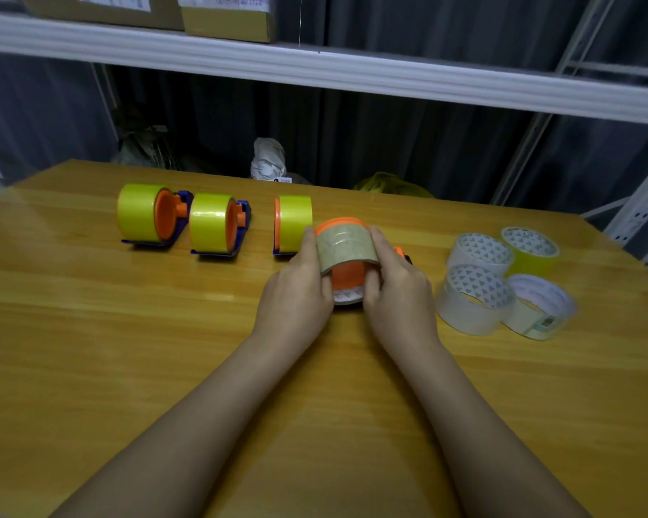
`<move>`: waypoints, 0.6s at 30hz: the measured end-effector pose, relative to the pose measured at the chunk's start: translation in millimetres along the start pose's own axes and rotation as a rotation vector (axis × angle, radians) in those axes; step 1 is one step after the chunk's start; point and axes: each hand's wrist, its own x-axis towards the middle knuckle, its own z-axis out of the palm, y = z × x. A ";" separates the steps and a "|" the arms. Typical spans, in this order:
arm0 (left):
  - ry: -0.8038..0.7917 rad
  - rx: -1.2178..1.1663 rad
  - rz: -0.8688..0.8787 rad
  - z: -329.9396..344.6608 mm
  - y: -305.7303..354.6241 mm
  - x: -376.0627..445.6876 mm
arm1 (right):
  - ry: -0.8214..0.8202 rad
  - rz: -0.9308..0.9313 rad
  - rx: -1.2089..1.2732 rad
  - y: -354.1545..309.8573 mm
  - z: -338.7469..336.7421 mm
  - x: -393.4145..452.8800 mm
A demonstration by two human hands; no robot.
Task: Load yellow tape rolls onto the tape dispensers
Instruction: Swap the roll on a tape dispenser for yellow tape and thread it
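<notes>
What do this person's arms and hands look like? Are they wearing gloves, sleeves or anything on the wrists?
Both arms are bare as far up the forearm as the head view shows: no sleeves are in view. The left hand and right hand wear no gloves. No watch, bracelet or ring shows on either wrist or on the visible fingers.

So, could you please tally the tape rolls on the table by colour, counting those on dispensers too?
Yellow rolls: 4
Clear rolls: 4
Total: 8
</notes>
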 end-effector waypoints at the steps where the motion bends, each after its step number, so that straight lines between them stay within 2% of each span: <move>1: 0.013 0.020 0.006 -0.9 1.6 0.2 | 0.029 -0.008 -0.017 -0.6 0.2 0.3; 5: 0.052 0.111 0.026 -6.5 5.5 1.6 | 0.120 -0.012 -0.023 -1.9 -1.9 2.8; 12: 0.064 0.178 0.057 -10.3 8.0 2.0 | 0.182 0.028 0.045 -5.9 -4.3 3.4; 15: 0.076 0.192 0.058 -10.3 7.3 2.6 | 0.170 0.037 0.050 -4.5 -3.8 3.4; 18: 0.041 0.180 0.041 -9.4 3.5 3.6 | 0.092 0.033 0.023 -1.7 -0.5 2.0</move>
